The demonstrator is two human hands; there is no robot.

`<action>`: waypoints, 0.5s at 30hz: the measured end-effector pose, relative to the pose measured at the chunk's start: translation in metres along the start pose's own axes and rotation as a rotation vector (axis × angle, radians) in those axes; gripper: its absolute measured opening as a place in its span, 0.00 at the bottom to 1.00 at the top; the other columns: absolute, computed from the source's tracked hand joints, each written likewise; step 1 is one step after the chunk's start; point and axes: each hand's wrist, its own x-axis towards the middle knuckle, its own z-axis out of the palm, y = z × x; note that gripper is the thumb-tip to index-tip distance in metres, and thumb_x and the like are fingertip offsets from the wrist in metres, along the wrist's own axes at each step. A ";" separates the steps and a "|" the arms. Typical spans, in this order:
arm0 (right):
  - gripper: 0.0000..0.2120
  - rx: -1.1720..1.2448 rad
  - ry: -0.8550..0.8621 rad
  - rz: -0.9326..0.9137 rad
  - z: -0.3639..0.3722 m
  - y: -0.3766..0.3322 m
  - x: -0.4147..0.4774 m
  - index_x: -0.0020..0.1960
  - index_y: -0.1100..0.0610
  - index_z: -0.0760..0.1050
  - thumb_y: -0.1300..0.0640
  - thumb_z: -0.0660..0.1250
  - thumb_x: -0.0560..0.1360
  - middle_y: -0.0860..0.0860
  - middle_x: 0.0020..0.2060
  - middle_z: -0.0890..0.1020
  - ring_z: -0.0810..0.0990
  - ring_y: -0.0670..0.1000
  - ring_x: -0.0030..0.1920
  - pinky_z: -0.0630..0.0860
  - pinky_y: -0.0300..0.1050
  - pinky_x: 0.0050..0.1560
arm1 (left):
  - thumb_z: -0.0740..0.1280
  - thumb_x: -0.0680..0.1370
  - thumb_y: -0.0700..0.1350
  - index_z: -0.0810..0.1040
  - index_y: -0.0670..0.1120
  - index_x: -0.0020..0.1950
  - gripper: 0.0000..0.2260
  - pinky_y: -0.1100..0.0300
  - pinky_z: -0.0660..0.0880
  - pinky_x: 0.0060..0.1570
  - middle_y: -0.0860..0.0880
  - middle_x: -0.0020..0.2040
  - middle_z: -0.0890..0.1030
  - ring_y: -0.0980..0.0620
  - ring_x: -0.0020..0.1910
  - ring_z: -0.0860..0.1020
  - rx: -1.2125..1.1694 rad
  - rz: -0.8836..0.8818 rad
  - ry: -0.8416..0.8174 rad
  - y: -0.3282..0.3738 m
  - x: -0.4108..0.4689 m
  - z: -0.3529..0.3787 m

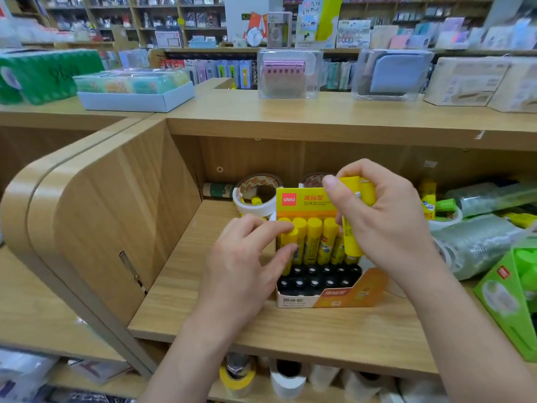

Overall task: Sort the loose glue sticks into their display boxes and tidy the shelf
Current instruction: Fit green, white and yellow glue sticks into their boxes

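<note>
The wooden shelf point(203, 301) is bounded on the left by a curved side panel point(110, 205). At the back stands a white tape roll point(255, 196) with something small and yellow inside its core, too blurred to name. A second roll point(315, 179) is mostly hidden behind the header card of the yellow display box point(334, 298). The left hand point(247, 257) pinches one yellow glue stick point(290, 237) between thumb and forefinger at the left end of the box. Behind it at least four more sticks point(314, 237) stand upright in a row; the fingers cover part of the first. In front of them about ten empty black sockets point(313, 282) show in two rows. The right hand point(386, 225) is curled round a bunch of glue sticks point(351, 242) above the right end of the box; at least two show, the rest hidden by the palm. Further right lie clear-wrapped packs point(479, 245), hard to make out, and one green box point(511, 301) cut off by the frame edge.
</note>
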 end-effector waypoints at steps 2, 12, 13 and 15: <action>0.11 0.007 0.004 -0.005 0.001 0.000 -0.001 0.41 0.50 0.74 0.43 0.65 0.76 0.52 0.28 0.75 0.68 0.43 0.26 0.65 0.36 0.27 | 0.66 0.74 0.57 0.82 0.49 0.51 0.14 0.56 0.76 0.35 0.54 0.46 0.77 0.53 0.43 0.73 -0.005 -0.016 0.013 -0.001 0.002 0.000; 0.11 -0.045 -0.102 0.015 0.002 0.000 -0.004 0.42 0.45 0.79 0.38 0.70 0.66 0.40 0.30 0.77 0.74 0.42 0.32 0.67 0.31 0.32 | 0.59 0.75 0.59 0.74 0.55 0.50 0.11 0.52 0.75 0.31 0.57 0.45 0.78 0.51 0.44 0.73 0.220 0.019 -0.093 0.009 0.006 0.000; 0.11 -0.050 -0.107 0.014 0.002 -0.001 -0.004 0.43 0.44 0.80 0.39 0.70 0.65 0.39 0.31 0.78 0.75 0.40 0.35 0.68 0.30 0.35 | 0.59 0.75 0.59 0.74 0.55 0.50 0.11 0.52 0.75 0.31 0.57 0.45 0.78 0.51 0.44 0.73 0.223 0.016 -0.100 0.009 0.006 0.000; 0.11 -0.050 -0.114 0.018 0.002 0.000 -0.005 0.45 0.44 0.81 0.42 0.73 0.66 0.38 0.34 0.80 0.77 0.39 0.41 0.72 0.32 0.41 | 0.60 0.75 0.59 0.75 0.55 0.50 0.11 0.51 0.75 0.33 0.57 0.44 0.78 0.52 0.43 0.74 0.144 -0.012 -0.083 0.008 0.005 0.000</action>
